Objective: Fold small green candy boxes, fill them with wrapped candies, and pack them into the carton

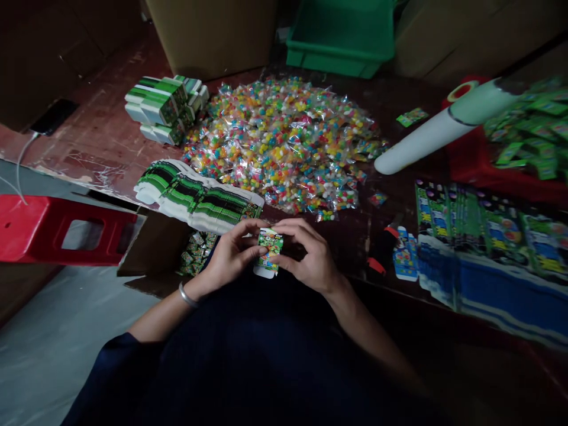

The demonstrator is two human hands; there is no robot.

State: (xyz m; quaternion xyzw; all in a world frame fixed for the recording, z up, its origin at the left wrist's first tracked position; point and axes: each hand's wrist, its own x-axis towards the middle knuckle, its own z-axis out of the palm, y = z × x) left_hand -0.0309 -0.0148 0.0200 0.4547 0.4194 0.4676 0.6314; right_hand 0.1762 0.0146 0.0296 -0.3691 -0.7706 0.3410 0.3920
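Note:
Between both hands, close to my body, is a small green printed candy box (270, 244) with a white flap at its lower end. My left hand (235, 251) grips its left side, thumb on the printed face. On the right edge, my right hand (308, 251) pinches it with thumb and fingers. Just beyond lies a fanned row of flat green-and-white box blanks (195, 192). Behind that spreads a big heap of clear sachets of coloured candies (284, 142). Below my left hand, an open carton (153, 248) holds many small filled boxes (197, 251).
Bundled box blanks (162, 106) are stacked at the back left, near a phone (55, 116) on a cable. A green bin (339, 59), a white tube (426, 139) and printed packets (488, 225) stand or lie behind and right. A red stool (57, 228) is at left.

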